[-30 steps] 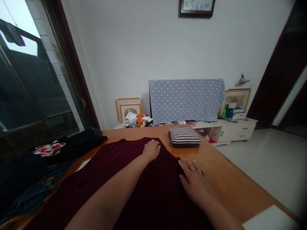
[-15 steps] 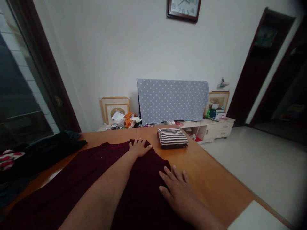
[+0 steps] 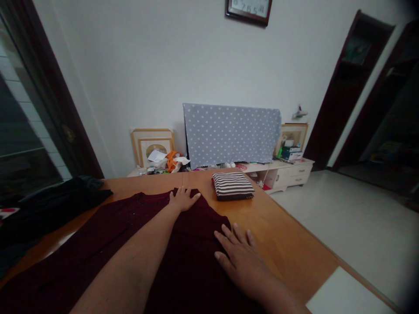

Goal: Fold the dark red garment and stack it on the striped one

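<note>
A dark maroon shirt (image 3: 131, 226) lies spread over the wooden table (image 3: 275, 231), its neckline toward the far edge. My left hand (image 3: 183, 199) rests open on the shirt's far shoulder, fingers apart and pointing away from me. Along the right edge of the cloth, my right hand (image 3: 240, 253) lies with fingers spread, partly on the fabric and partly over the wood. Neither hand grips anything. Beyond them sits a folded brown-and-white striped garment (image 3: 233, 186).
Dark clothes (image 3: 55, 205) are heaped at the table's left. A white flat item (image 3: 347, 294) lies at the near right corner. Past the table stand a low white cabinet (image 3: 291, 174), a polka-dot cloth (image 3: 232, 135) draped over something, and a framed picture (image 3: 153, 148).
The view has shifted slightly, so everything appears a little to the left and higher. Both hands stay at the same spots on the shirt.
</note>
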Demonstrator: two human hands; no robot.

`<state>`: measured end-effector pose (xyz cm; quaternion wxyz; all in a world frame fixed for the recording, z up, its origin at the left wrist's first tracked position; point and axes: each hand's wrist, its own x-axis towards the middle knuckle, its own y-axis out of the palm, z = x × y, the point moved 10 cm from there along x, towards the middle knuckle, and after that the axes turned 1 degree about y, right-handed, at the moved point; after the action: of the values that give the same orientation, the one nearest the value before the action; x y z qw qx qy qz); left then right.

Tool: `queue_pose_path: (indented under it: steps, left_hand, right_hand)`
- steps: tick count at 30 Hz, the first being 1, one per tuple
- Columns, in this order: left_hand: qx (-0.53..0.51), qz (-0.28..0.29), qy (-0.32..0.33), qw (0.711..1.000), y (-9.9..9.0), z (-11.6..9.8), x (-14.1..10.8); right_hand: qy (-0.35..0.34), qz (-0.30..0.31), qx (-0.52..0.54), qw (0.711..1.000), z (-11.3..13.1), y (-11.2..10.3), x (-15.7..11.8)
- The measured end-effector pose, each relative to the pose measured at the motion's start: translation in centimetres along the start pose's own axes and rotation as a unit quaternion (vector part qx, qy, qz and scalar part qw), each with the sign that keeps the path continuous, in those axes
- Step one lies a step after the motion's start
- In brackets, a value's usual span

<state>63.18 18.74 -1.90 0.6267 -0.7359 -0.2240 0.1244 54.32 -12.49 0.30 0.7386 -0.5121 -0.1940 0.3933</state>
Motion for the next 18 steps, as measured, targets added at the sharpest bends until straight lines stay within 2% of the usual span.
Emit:
queue_pose_path:
  steps: [5, 9, 13, 18]
  left_hand:
    - [-0.020, -0.028, -0.010, 0.999, -1.6, 0.3, -0.9]
    - [-0.025, -0.055, -0.007, 0.998, -3.7, 0.7, -3.9]
    - [-0.031, -0.039, -0.026, 0.998, -5.4, 2.2, -9.5]
    - [-0.017, 0.026, -0.043, 0.999, -6.6, 4.4, -18.6]
  right_hand:
    - [-0.004, -0.004, -0.005, 1.000, 0.0, 0.0, 0.0]
    - [-0.005, -0.008, -0.016, 1.000, -0.1, 0.1, -0.1]
    - [-0.009, -0.012, -0.026, 1.000, -0.1, 0.4, -0.2]
    - [-0.009, -0.016, -0.053, 0.998, -0.6, 1.1, 0.0]
